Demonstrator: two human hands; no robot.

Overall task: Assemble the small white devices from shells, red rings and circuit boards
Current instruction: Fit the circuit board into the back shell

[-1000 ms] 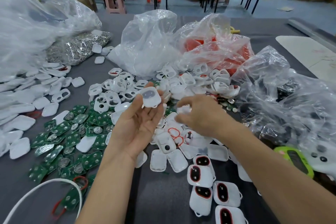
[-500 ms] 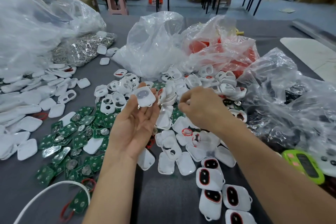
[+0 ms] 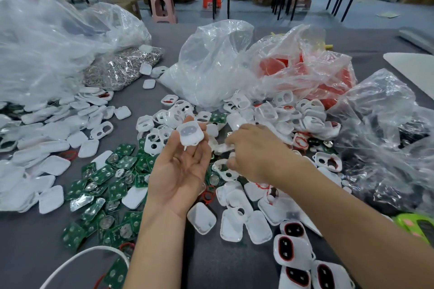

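Several finished devices (image 3: 293, 252), white with red-ringed windows, lie nearest on the grey counter (image 3: 211, 265), at the right. Left of them is a spread of green circuit boards (image 3: 105, 183), with plain white backs (image 3: 202, 218) between the forearms.

Left hand (image 3: 180, 171): palm up, holding one white shell (image 3: 189, 135) at its fingertips, clear of the counter.

Right hand (image 3: 256, 150): knuckles up, fingers curled down into the loose shells (image 3: 270, 110). Motion blur hides whether they grip anything.

Beyond the shells are a clear bag (image 3: 211, 65) of white parts and, beside it on the right, a bag of red parts (image 3: 305, 73). A bag of metal clips (image 3: 122, 68) lies to the left.

Farthest is a pink stool (image 3: 162, 4) on the floor.
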